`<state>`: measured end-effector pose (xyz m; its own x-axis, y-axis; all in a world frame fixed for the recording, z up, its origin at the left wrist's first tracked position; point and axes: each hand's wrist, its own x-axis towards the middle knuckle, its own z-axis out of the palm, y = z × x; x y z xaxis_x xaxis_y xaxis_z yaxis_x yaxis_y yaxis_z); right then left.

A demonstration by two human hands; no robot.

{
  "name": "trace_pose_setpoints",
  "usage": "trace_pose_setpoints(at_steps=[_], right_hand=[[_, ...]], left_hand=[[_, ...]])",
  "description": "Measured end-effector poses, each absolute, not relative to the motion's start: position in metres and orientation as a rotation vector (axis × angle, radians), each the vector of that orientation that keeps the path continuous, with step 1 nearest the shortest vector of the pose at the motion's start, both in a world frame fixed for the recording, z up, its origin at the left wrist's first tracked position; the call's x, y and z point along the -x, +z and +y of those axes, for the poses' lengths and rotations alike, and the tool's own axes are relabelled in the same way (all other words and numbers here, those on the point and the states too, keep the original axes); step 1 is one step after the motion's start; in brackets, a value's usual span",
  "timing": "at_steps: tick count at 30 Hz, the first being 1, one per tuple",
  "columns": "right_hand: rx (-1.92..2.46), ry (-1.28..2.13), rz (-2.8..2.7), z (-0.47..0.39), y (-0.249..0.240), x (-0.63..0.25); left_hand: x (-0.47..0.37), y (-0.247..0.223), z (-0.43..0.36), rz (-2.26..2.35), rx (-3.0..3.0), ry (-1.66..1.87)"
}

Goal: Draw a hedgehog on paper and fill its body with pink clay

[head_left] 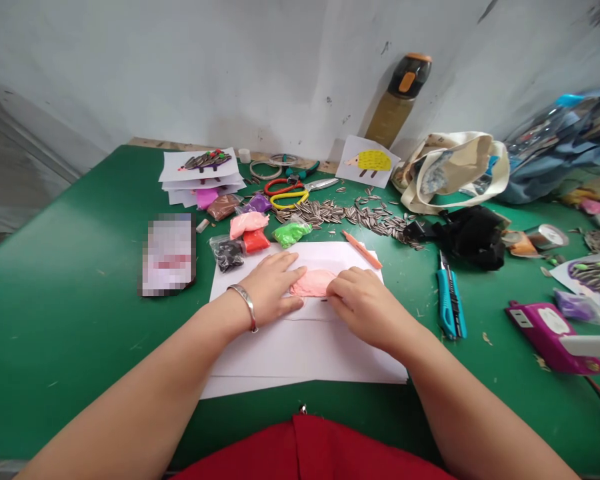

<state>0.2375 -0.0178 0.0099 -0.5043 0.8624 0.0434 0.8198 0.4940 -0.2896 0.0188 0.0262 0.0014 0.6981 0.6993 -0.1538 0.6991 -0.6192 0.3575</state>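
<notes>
A flattened oval of pink modelling clay (pixel 314 283) lies on a small white sheet, with larger white paper (pixel 300 353) under it. My left hand (pixel 275 287), with a silver bracelet on its wrist, rests flat with fingers spread, the fingertips touching the clay's left edge. At the right edge, my right hand (pixel 363 303) has its fingers curled together against the clay; their tips are partly hidden. Just beyond the hands lie an orange stick-like tool (pixel 363 250) and bags of green clay (pixel 293 232), pink clay (pixel 249 224), red clay (pixel 256 241) and black clay (pixel 227 253).
Sunflower seeds (pixel 375 220) are scattered behind the paper, near scissors (pixel 300 193). A teal utility knife (pixel 450 297) and purple device (pixel 555 337) lie to the right. A hedgehog drawing (pixel 367 162) leans by a bottle (pixel 397 103). Seed-decorated cards (pixel 200 167) are stacked back left.
</notes>
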Motion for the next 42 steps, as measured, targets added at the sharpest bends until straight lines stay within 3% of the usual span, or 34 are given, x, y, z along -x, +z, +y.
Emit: trace_pose_setpoints(at_steps=[5, 14, 21, 29, 42], right_hand=[[1.513, 0.178, -2.610, -0.020, 0.003, -0.229], [1.457, 0.222, -2.453, -0.013, 0.016, -0.249], [1.546, 0.091, -2.641, -0.017, 0.009, -0.238], [1.511, 0.249, -2.665, -0.014, 0.011, -0.245], [1.356, 0.159, -2.597, -0.006, 0.011, -0.256]], left_hand=[[-0.019, 0.002, 0.026, 1.078, -2.510, 0.037], [-0.019, 0.001, 0.026, 1.083, -2.521, 0.069], [-0.018, -0.001, 0.026, 1.085, -2.510, 0.056], [-0.020, 0.003, 0.026, 1.119, -2.490, -0.038], [-0.021, 0.002, 0.026, 1.118, -2.516, -0.022]])
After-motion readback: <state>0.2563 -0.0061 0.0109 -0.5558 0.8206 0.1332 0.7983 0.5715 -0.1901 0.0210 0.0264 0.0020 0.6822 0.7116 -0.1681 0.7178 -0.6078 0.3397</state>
